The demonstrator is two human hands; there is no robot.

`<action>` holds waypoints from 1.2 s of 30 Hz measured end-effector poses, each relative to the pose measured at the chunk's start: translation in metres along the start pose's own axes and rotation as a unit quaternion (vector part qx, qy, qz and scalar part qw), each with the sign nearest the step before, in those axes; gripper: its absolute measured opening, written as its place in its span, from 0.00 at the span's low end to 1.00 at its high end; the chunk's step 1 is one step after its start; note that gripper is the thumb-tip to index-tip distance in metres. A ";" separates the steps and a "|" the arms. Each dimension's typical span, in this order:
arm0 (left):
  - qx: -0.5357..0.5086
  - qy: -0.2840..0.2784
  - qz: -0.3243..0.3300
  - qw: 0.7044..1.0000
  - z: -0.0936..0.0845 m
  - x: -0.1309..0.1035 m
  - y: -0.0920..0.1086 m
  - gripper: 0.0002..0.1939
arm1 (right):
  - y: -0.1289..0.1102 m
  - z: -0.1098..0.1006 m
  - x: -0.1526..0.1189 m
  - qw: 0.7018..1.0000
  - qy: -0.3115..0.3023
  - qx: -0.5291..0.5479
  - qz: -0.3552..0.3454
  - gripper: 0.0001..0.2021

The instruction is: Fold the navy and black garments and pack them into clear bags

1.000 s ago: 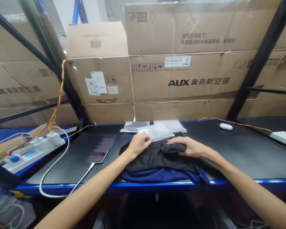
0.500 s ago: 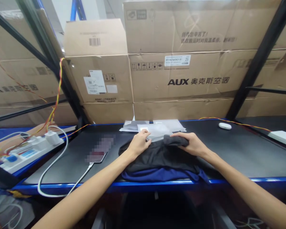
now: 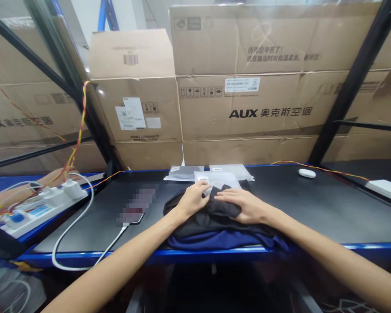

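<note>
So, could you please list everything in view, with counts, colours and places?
Black cloth: 1, black, table front
Blue cloth: 1, dark blue, under the black
Packets: 3, translucent whitish, table rear
Phone: 1, screen pixelated, table left
Cable: 1, white, beside phone
Case: 1, white, rear right
Power strips: 2, white, far left and far right
Wires: count unclear, yellow-red, both sides
Table: 1, black top, blue edge, centre
Frame posts: 2 main ones, black, both sides
Cardboard: count unclear, brown, behind
Labels: several, white, on cardboard
Another person's arm: 1, bare, far left
Left hand: 1, bare, by nearest packet
Right hand: 1, bare, on black cloth
</note>
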State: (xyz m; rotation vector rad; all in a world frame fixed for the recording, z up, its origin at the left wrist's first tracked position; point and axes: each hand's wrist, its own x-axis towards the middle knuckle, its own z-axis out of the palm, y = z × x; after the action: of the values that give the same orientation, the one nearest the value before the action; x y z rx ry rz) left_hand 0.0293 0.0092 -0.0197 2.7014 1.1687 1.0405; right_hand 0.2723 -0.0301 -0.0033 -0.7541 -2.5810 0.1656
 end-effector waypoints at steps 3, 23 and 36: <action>-0.002 0.004 0.004 1.000 0.002 0.000 -0.003 0.21 | -0.003 -0.006 -0.002 0.999 -0.051 0.002 -0.010 0.35; 0.002 -0.009 -0.056 0.998 -0.012 0.003 0.003 0.05 | 0.001 -0.009 0.015 0.984 -0.123 0.080 0.103 0.30; -0.055 -0.010 -0.040 0.998 -0.012 0.004 -0.003 0.04 | 0.000 0.016 0.059 0.949 -0.078 -0.105 0.286 0.20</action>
State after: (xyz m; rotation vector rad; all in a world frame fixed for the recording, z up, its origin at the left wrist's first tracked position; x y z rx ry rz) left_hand 0.0223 0.0115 -0.0090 2.5538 1.1689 1.0335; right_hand 0.2203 0.0023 0.0047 -1.6176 -2.4715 0.1294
